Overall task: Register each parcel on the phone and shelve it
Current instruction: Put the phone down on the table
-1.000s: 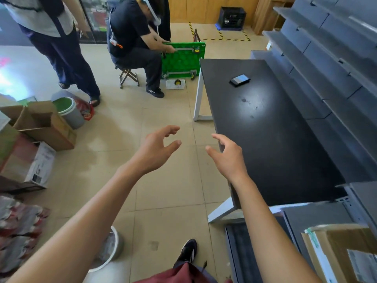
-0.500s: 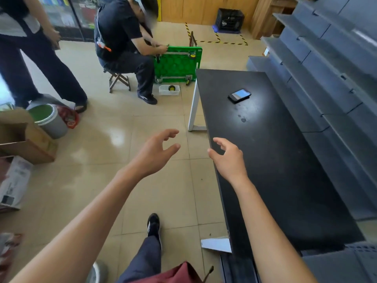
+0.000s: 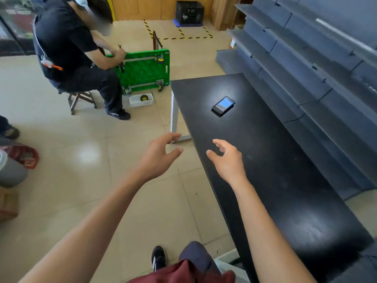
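Note:
A black phone (image 3: 223, 105) with a lit screen lies on the far part of a long black table (image 3: 275, 160). My right hand (image 3: 227, 160) hovers over the table's near-left side, fingers loosely spread and holding nothing, well short of the phone. My left hand (image 3: 161, 155) floats over the floor just left of the table edge, fingers relaxed and empty. Grey tiered shelves (image 3: 306, 64) run along the table's right side. No parcel shows on the table or shelves.
A seated person (image 3: 73, 56) works on an upturned green cart (image 3: 145, 71) beyond the table's far end, with a small white tray (image 3: 141, 100) on the floor. A red bag (image 3: 24, 158) and a cardboard box (image 3: 8, 205) sit at the left edge.
I have walked forward along the table, so the phone is closer. The cardboard boxes and parcel at left and lower right have slid out of view. Both hands stay empty.

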The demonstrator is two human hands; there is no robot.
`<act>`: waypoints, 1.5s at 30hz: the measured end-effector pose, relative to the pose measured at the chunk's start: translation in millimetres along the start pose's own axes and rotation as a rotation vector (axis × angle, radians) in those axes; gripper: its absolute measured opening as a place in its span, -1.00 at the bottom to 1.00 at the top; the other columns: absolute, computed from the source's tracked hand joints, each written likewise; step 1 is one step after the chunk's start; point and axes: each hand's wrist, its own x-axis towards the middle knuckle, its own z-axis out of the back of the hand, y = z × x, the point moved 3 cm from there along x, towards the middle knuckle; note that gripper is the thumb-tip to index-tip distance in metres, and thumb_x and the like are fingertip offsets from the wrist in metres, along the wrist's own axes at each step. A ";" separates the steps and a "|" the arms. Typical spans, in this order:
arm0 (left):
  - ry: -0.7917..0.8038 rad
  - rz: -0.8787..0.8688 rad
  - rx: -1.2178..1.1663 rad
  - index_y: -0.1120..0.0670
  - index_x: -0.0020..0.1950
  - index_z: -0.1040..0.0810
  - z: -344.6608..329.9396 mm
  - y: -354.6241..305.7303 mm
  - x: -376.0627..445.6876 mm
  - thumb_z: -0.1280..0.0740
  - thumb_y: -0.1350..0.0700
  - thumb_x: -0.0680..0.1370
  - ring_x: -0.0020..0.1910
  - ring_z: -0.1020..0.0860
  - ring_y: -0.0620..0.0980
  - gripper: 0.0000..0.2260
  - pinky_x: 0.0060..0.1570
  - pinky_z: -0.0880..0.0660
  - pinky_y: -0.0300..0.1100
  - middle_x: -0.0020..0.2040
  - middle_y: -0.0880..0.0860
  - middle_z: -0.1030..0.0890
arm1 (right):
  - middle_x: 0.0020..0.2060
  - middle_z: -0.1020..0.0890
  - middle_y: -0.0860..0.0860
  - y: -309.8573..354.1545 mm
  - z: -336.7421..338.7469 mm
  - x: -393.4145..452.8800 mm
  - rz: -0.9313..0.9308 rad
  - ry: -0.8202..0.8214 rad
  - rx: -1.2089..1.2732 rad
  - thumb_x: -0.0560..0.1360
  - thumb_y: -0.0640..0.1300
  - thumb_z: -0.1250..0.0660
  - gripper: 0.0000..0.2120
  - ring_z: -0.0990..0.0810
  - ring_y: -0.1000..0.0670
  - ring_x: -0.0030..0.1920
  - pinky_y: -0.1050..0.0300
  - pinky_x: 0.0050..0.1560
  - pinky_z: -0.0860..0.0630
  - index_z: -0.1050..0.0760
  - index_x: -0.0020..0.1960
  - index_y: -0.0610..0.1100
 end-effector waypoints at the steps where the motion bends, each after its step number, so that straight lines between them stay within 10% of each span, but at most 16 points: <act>1: 0.018 -0.009 -0.003 -0.04 0.45 -0.47 -1.6 1.5 12.5 -0.37 0.02 0.62 0.33 -0.48 -0.11 -0.61 0.37 -0.44 0.02 0.31 -0.09 -0.57 | 0.38 -0.54 0.06 -1.7 0.1 8.9 -0.021 -0.010 0.003 0.59 -0.01 -0.40 -0.56 -0.46 0.04 0.41 0.07 0.32 -0.41 -0.47 0.45 0.03; 14: 0.226 -0.134 0.095 -0.12 0.45 -0.46 -55.8 -22.1 204.1 -0.34 -0.06 0.62 0.26 -0.49 -0.18 -0.62 0.22 -0.38 -0.24 0.31 -0.14 -0.56 | 0.32 -0.58 0.09 -37.3 28.6 167.6 -0.188 -0.153 0.087 0.56 0.00 -0.41 -0.58 -0.45 0.07 0.39 0.18 0.24 -0.35 -0.51 0.40 0.05; 45: 0.673 -0.062 0.045 -0.06 0.51 -0.43 -145.0 31.9 565.7 -0.32 0.01 0.64 0.31 -0.49 -0.16 -0.58 0.33 -0.39 -0.19 0.38 -0.09 -0.54 | 0.43 -0.49 0.09 -86.7 -10.1 424.8 -0.672 -0.281 0.121 0.57 0.05 -0.38 -0.50 -0.41 0.02 0.45 0.00 0.37 -0.41 -0.40 0.49 0.10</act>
